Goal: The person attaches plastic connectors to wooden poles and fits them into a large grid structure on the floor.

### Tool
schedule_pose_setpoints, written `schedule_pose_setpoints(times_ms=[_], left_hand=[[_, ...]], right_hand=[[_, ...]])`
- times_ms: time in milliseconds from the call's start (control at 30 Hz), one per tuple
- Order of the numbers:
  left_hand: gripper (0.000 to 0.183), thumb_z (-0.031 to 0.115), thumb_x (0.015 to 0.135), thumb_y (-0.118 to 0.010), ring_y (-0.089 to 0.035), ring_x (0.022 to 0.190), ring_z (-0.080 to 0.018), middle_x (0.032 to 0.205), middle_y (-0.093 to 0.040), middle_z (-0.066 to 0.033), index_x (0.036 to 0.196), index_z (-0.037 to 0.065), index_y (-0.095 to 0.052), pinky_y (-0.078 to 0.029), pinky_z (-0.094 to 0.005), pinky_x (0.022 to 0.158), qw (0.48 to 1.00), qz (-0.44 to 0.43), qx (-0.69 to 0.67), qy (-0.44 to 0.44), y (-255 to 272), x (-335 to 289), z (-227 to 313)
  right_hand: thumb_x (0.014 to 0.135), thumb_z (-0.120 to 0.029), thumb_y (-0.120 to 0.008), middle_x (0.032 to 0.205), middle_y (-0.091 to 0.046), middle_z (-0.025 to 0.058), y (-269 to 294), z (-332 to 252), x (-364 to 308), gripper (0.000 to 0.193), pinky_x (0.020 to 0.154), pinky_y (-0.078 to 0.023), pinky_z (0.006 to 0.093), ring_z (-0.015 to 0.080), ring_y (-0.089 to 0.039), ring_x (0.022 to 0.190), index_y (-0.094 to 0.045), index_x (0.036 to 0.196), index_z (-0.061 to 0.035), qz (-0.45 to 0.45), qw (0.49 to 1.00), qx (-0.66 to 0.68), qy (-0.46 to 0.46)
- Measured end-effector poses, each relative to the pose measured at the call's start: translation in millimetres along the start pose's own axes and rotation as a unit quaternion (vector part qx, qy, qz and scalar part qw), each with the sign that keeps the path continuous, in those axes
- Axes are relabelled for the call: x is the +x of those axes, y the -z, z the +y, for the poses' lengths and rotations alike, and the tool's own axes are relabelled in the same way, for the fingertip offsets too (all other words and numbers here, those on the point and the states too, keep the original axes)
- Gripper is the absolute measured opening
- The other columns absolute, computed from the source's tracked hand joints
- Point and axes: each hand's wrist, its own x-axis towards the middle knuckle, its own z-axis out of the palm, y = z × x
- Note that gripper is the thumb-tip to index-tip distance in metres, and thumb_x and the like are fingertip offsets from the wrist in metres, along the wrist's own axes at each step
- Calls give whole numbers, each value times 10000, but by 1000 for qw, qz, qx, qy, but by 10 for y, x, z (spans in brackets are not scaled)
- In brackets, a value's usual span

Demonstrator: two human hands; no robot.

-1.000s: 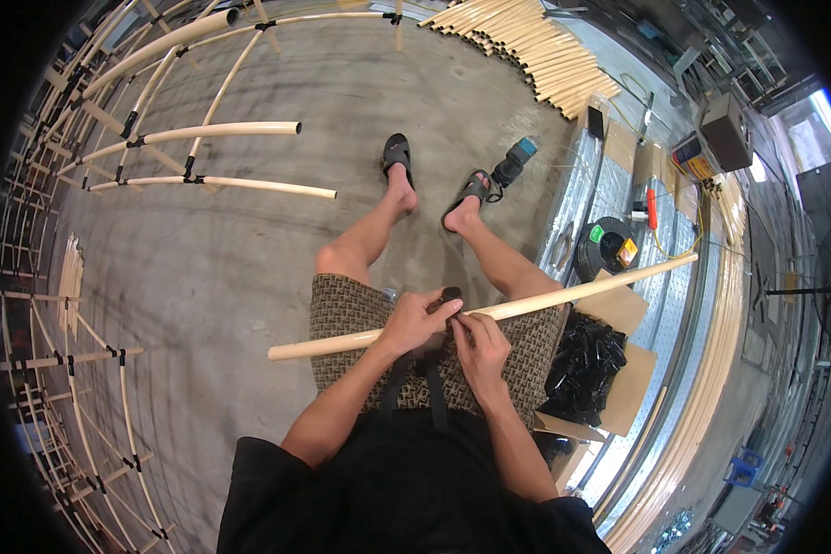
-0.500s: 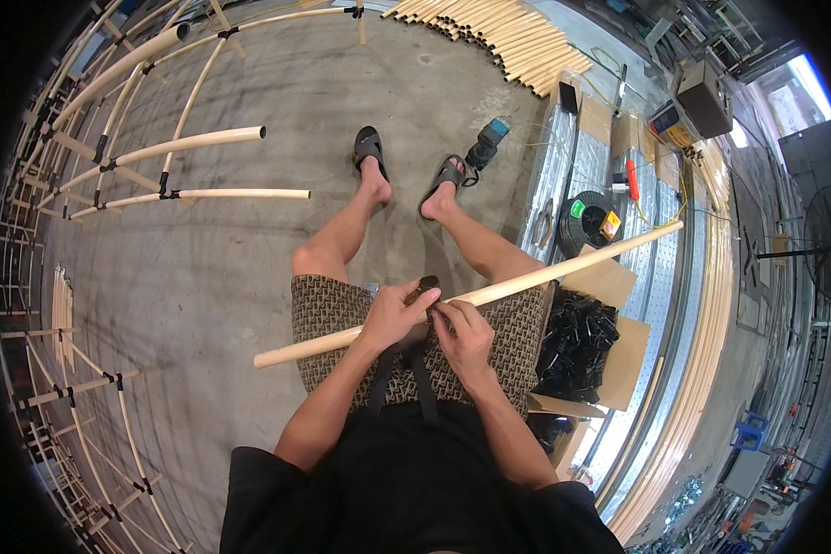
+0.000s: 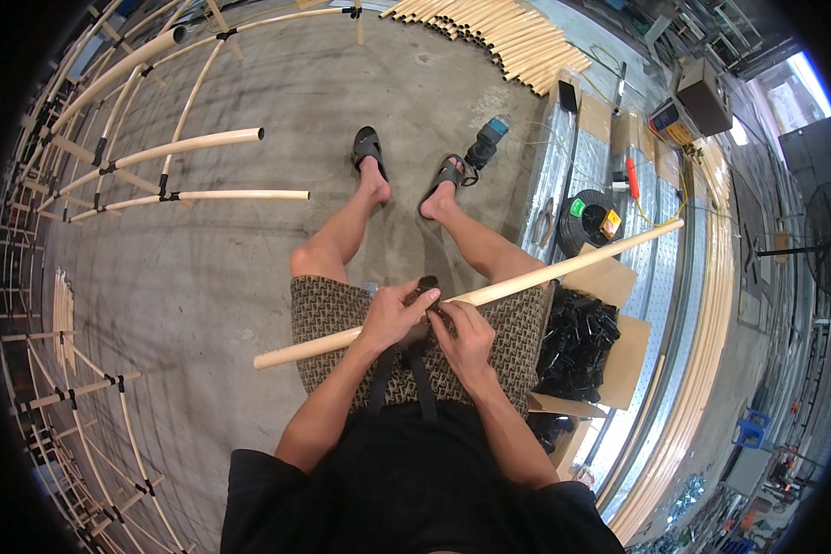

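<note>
A long cream-coloured pipe (image 3: 563,268) lies aslant across my lap, its right end raised toward the far right. Around its middle sits a black pipe joint (image 3: 428,283), mostly covered by my fingers. My left hand (image 3: 392,319) is closed on the joint, thumb on top. My right hand (image 3: 465,342) has its fingertips pinched together at the joint's right side; any small part between them is hidden. Beside my right thigh an open cardboard box (image 3: 626,365) holds many black pipe joints (image 3: 577,346).
Racks of cream pipes (image 3: 194,141) with black joints stand at left, pipe ends jutting inward. Cut pipes (image 3: 512,42) lie at the far side. A cordless power tool (image 3: 487,141) stands by my right foot. On the right are a black spool (image 3: 582,222), pliers (image 3: 545,222) and long pipes (image 3: 688,388).
Almost nothing differs. The fingertips of my right hand have shifted very slightly at the joint; the pipe and my left hand stay in place.
</note>
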Motion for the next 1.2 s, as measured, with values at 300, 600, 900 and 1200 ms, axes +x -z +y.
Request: schedule_pose_setpoints(times_ms=[300, 600, 900, 1200], left_hand=[[412, 354, 979, -700, -520, 657, -54, 684, -640, -42, 1175, -7, -725, -453, -287, 589, 1000, 13, -25, -12, -49, -10, -45], [386, 332, 982, -709, -552, 715, -41, 748, -689, -30, 1146, -17, -729, -492, -276, 648, 999, 5, -33, -12, -47, 1, -60], [413, 350, 994, -677, -474, 663, -75, 673, -570, -40, 1063, -57, -690, -430, -305, 577, 998, -1, -58, -23, -29, 40, -91], [378, 333, 982, -692, -458, 644, -78, 660, -581, -49, 1132, -12, -718, -432, -309, 575, 1000, 5, -7, -13, -33, 39, -98]], right_hand=[[782, -19, -819, 902, -695, 116, 17, -20, 4, 238, 684, -563, 369, 288, -702, 790, -716, 996, -10, 1, 1000, -1, -6], [806, -7, -802, 874, -695, 123, -12, 8, 3, 196, 690, -561, 380, 305, -695, 779, -692, 968, -12, 1, 1000, 22, -5], [801, 28, -785, 926, -708, 136, -21, 6, 27, 193, 735, -577, 392, 314, -708, 831, -731, 985, 2, -7, 1000, 1, 21], [816, 13, -791, 857, -692, 155, -66, -1, -13, 145, 693, -562, 388, 324, -685, 743, -701, 930, 11, -12, 999, 13, -31]])
